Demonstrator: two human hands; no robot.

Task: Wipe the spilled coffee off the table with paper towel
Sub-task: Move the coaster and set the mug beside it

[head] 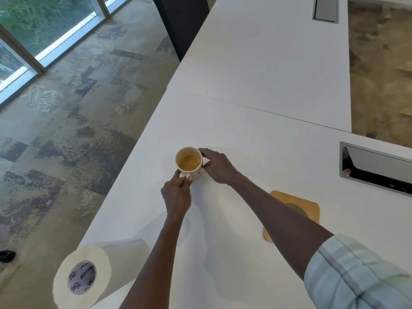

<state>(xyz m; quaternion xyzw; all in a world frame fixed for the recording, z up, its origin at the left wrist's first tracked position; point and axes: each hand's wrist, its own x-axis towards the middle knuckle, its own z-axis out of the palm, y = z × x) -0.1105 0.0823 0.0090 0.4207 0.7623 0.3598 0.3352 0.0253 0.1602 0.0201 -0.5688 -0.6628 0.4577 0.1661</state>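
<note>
A cream mug [189, 162] of light-brown coffee [190, 162] stands on the white table [256, 134], near its left edge, and both hands are on it; the left hand [177, 194] comes from the near side and pinches the mug's small handle between thumb and fingers, closed on it; the right hand [217, 167] lies against the mug's right wall, fingers curled part-way round and touching it, thumb toward the near side, not fully wrapped. The mug sits upright and the coffee lies inside it, well below the rim; whether any has spilled on the table top cannot be told, the surface round the mug showing only pale shadow.

The paper towel roll [89, 275] lies on its side at the near left corner of the table, its printed core facing the camera, well apart from both hands and near the left forearm; one square tan coaster [296, 206] lies near and to the right of the mug, partly hidden under the right forearm. A grey cable tray [376, 168] is let into the table at the right, and a second recessed tray [326, 8] sits at the far end. A rolled plaid sleeve [356, 275] covers the right upper arm.

Count: one mug, one roll, one coaster, two trays, two hands; nothing lies between the hands and the roll.
</note>
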